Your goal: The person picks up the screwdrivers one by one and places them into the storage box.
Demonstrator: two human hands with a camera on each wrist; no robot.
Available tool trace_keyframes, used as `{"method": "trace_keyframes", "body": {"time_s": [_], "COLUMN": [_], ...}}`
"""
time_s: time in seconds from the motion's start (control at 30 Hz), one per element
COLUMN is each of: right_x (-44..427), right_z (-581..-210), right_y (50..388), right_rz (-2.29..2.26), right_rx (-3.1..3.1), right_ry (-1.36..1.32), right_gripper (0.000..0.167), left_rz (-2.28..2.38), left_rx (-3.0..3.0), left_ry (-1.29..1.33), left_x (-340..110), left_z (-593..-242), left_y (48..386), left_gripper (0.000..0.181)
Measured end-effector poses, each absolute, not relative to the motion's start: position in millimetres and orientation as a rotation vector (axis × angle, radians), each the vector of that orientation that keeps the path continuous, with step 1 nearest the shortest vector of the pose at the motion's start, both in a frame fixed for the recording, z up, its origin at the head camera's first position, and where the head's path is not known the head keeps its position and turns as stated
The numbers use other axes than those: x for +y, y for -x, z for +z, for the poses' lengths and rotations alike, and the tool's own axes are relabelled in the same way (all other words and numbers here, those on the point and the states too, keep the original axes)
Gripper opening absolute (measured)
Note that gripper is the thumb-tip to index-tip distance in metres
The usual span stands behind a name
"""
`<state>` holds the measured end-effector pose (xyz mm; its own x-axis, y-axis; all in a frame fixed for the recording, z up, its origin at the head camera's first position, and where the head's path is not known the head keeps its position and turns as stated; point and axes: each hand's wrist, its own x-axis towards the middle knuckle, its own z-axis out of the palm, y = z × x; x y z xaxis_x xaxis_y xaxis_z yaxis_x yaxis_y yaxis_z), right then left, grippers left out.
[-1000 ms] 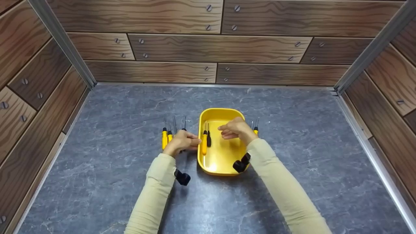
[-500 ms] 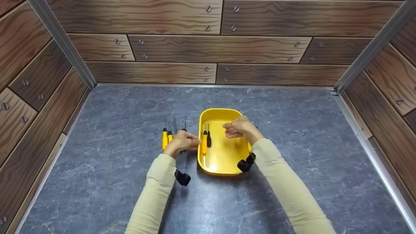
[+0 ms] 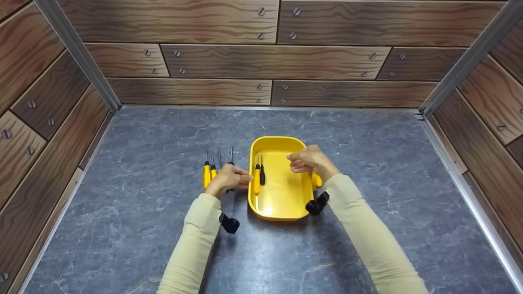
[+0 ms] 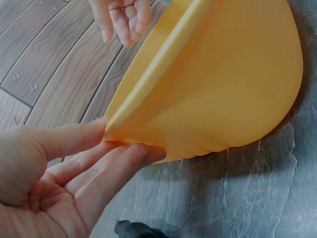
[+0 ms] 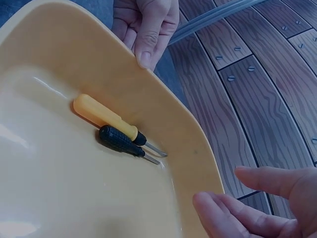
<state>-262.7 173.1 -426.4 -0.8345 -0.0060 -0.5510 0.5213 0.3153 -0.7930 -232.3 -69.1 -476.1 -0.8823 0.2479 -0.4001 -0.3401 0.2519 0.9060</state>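
Currently, a yellow tray (image 3: pixel 282 200) stands near the middle of the worktop (image 3: pixel 163 245), its long axis running from the near edge toward the far edge. The left hand (image 3: pixel 229 178) pinches the tray's left rim, thumb at the inner side and fingers against the outer wall. The right hand (image 3: pixel 312 160) hovers at the tray's right side with thumb and fingers apart, holding nothing; its fingertips point toward the left rim.

Inside, a yellow-handled screwdriver (image 3: pixel 257 179) and a black-handled screwdriver (image 3: pixel 262 175) lie side by side along the left wall, shafts toward the far edge. Whether the two touch is uncertain. Governing relation: both lie to the left of the right fingertips, well apart from them, long axes crossing the line of those fingers; the left hand is nearer.

Outside the tray, further screwdrivers (image 3: pixel 207 174) lie to its left, partly hidden by the left hand. At least one yellow handle (image 3: pixel 318 180) shows just beside the right wall, its shaft mostly hidden.
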Motion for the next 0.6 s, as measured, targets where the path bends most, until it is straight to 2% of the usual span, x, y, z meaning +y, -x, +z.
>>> {"method": "trace_keyframes", "body": {"time_s": [0.1,0.2,0.43,0.6], "right_x": [176.7,180.6,189.6,197.9], "right_z": [-425.7,-424.8,-422.6,-422.9], "right_y": [262.8,262.8,262.7,262.1], "right_rz": [-1.548,-1.539,-1.522,-1.523], "right_rx": [2.124,2.123,2.115,2.126], "right_ry": [-0.445,-0.442,-0.450,-0.445], "right_gripper": [0.015,0.016,0.044,0.047], "left_rz": [1.662,1.673,1.700,1.674], "left_rx": [2.069,2.059,2.035,2.043], "left_ry": [0.084,0.085,0.066,0.077], "left_x": [-69.2,-69.2,-69.6,-69.5], "left_z": [-476.3,-476.4,-477.3,-476.8], "left_y": [232.6,232.3,232.0,232.4], "left_gripper": [0.034,0.034,0.034,0.035]}}
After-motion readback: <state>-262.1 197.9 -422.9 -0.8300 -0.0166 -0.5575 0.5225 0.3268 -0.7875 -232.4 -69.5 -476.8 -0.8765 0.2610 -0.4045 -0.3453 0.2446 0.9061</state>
